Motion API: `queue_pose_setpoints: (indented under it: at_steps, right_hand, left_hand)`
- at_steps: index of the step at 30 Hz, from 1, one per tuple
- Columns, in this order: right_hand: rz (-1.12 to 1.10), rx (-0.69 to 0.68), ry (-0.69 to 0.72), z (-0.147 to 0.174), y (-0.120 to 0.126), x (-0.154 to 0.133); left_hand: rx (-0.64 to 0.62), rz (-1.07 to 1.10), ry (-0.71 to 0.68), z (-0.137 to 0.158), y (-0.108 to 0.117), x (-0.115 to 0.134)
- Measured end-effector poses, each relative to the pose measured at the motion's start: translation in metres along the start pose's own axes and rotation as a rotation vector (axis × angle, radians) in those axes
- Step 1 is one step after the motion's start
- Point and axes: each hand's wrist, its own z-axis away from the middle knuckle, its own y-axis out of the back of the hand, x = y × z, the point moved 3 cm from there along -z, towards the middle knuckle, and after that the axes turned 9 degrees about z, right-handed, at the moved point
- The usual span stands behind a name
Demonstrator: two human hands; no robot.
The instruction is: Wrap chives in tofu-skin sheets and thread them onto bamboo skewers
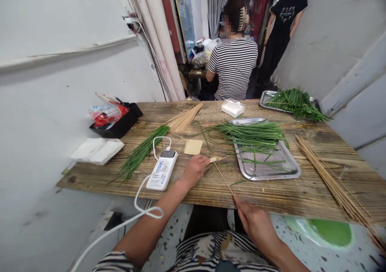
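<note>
My left hand is closed on a small pale yellow roll, resting near the wooden table's surface. Between thumb and fingers, my right hand grips a thin bamboo skewer at the table's front edge. The skewer's far end meets the roll; whether it has gone in, I cannot tell. Just beyond my left hand lies a flat pale yellow sheet, perhaps tofu skin. Long green chive-like stalks lie across a metal tray to the right.
A white power bank with a cable lies left, beside more green stalks. Skewers lie in a fan and a right-hand bundle. Behind are a white box, a second loaded tray and two people. A black bin stands left.
</note>
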Motion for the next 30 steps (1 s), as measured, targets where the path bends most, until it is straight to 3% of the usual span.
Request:
queue_pose_setpoints:
  at_steps: [18, 30]
  right_hand:
    - [0.111, -0.103, 0.007, -0.024, -0.004, -0.001]
    - [0.203, -0.284, -0.094, -0.057, -0.003, -0.013]
  left_hand:
    - [-0.029, 0.051, 0.007, -0.002, 0.001, -0.001]
    - [-0.034, 0.048, 0.022, -0.003, 0.002, 0.005]
